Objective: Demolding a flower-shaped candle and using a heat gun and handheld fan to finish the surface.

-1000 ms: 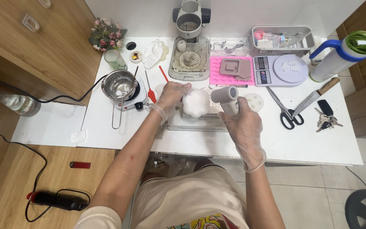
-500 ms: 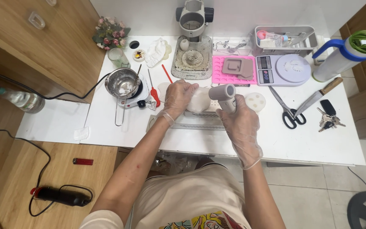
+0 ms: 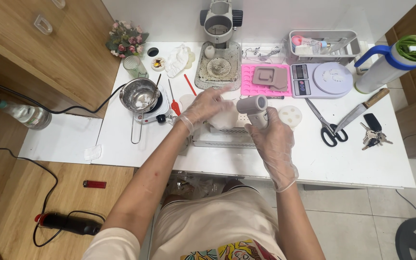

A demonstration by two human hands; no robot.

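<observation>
Gripping a grey cylindrical handheld tool (image 3: 255, 110) upright, the gloved right hand (image 3: 271, 139) sits just right of the white lump (image 3: 223, 118) on the tabletop (image 3: 343, 159), which the left hand (image 3: 205, 107) covers with fingers spread.

The left hand (image 3: 207, 107) covers most of the white lump (image 3: 226, 118) at frame centre; its shape can't be told.

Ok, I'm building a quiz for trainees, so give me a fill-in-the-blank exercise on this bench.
1. The right hand holds a grey ____-shaped tool.
2. The left hand rests on a ____ lump.
3. The scissors lie beside a ____ with a wooden handle.
Missing: cylinder; white; knife
</observation>
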